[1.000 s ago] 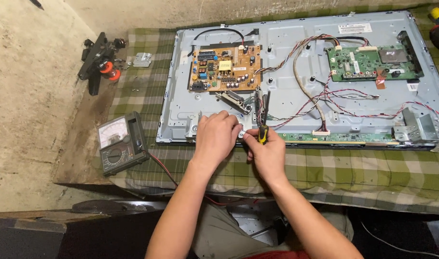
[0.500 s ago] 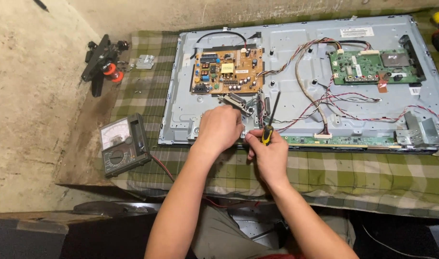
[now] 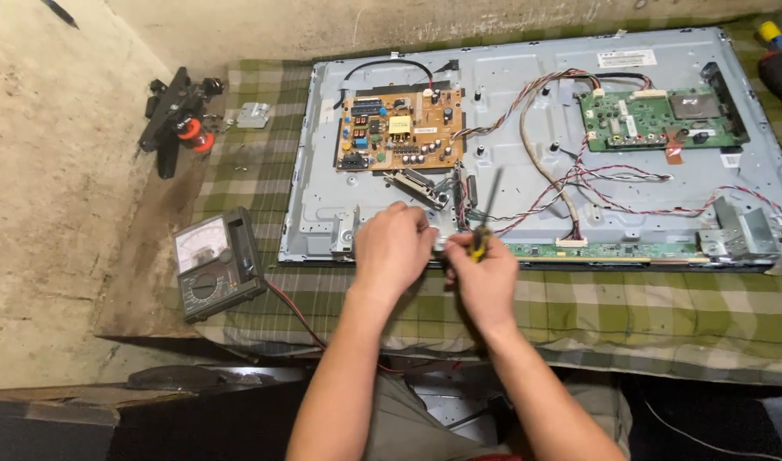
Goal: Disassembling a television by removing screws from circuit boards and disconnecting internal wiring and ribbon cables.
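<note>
A green checked cloth (image 3: 579, 316) is spread over the tabletop, and on it an opened flat-screen television chassis (image 3: 528, 111) is laid back side up. On the left of its metal back, a tan power board (image 3: 399, 132) is mounted; on the right, a green main board (image 3: 660, 119) is seen, with bundles of coloured wires (image 3: 579, 183) run between them. An analogue multimeter (image 3: 216, 273) is placed at the cloth's left edge, its red lead trailing toward the person. A black tool with red parts (image 3: 179, 119) is lying on the bare surface at upper left.

The left hand (image 3: 393, 248) is held curled at the chassis's lower edge, fingers closed on a small metal part that cannot be made out. The right hand (image 3: 485, 273), just beside it, is closed around a screwdriver (image 3: 485, 222) with a yellow-and-black handle, its shaft pointing up over the chassis.
</note>
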